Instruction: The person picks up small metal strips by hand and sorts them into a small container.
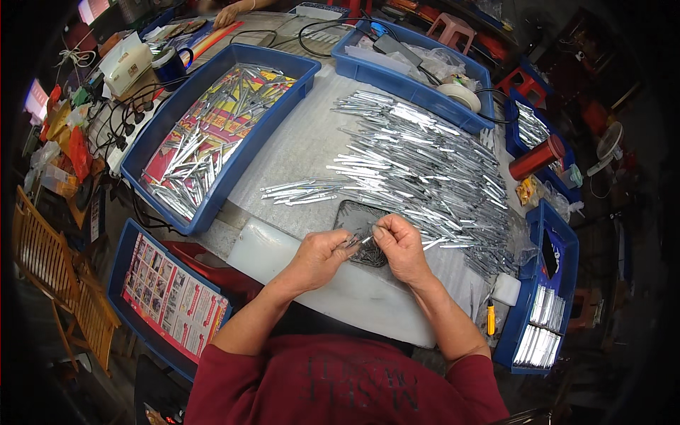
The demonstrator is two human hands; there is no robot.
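Note:
My left hand [322,258] is closed in a pinch on a few small metal pieces [350,242] whose kind I cannot make out. Close beside it, my right hand [400,246] pinches at the far end of a small bright metal piece [367,239] between the two hands; the fingers partly hide it. Both hands are over the near part of a small black tray [337,215] filled with thin dark metal pieces [360,212]. Just beyond and to the right spreads a large pile of slim silver metal strips [425,170], with a few strays reaching left.
A blue tray [253,166] with more strips stands at the left. Another blue tray [411,76] holds plastic bags and cable at the back. On the right are a yellow-handled screwdriver [491,319], a red cylinder [537,157] and a blue bin [511,340] of stacked strips. Someone's hand [230,13] shows far off.

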